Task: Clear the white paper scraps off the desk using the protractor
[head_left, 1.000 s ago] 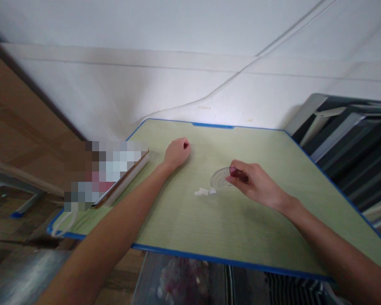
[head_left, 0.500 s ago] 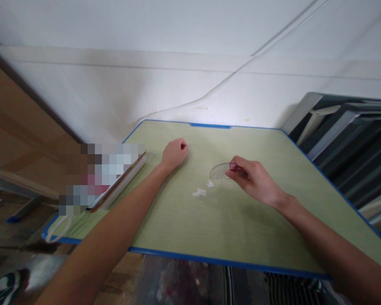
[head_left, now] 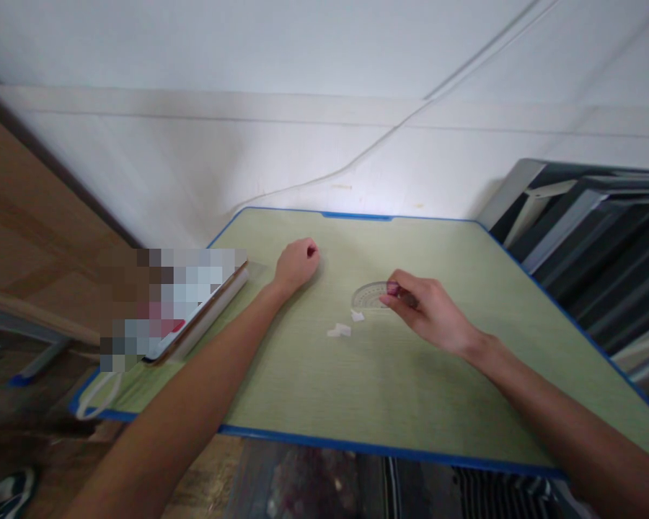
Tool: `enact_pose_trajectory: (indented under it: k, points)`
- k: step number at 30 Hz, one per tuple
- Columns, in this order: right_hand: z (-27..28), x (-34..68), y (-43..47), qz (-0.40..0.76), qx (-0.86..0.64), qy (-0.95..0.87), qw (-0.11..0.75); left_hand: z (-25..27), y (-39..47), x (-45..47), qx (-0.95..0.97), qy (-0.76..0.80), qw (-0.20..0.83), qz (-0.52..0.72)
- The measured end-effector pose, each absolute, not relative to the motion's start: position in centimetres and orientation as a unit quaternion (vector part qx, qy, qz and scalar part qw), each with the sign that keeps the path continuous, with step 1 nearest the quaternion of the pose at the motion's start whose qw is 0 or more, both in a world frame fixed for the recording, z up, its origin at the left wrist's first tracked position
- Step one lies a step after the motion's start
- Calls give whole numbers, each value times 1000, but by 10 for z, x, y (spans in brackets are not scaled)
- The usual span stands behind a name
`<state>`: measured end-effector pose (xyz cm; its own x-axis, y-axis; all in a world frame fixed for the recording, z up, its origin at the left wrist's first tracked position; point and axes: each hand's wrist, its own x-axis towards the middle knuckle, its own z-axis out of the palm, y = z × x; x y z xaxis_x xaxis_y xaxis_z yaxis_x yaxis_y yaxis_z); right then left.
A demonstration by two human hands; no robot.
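Note:
A clear half-round protractor (head_left: 366, 294) is pinched at its right end between the thumb and fingers of my right hand (head_left: 425, 308). It is close over the table top, its curved edge facing away from me. Just below its left end are small white paper scraps (head_left: 342, 330), with another white scrap (head_left: 358, 316) beside the protractor's straight edge. My left hand (head_left: 298, 261) rests on the table as a loose fist, with nothing visible in it.
The pale green table (head_left: 292, 375) has a blue rim. A thick book or box (head_left: 210, 310), partly pixelated, lies at the left with a white strap (head_left: 98, 396). Dark flat panels (head_left: 589, 223) lean at the right. A white wall (head_left: 281, 151) with a cable stands behind.
My right hand has shifted slightly left and nearer to me with the protractor. My left hand stays in place; the camera view has moved a little.

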<state>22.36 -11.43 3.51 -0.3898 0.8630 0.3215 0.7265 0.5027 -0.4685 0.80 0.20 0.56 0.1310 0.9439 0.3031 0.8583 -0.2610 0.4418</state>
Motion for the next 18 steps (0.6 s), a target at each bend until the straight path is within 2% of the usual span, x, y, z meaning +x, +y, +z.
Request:
enact_pose_trajectory:
  k: [11, 18]
  points:
    - [39, 221, -115, 106, -495, -836, 212, 7, 0, 9, 748, 601, 84, 268]
    - [41, 228, -107, 78, -559, -798, 212, 8, -1, 8, 749, 603, 83, 262]
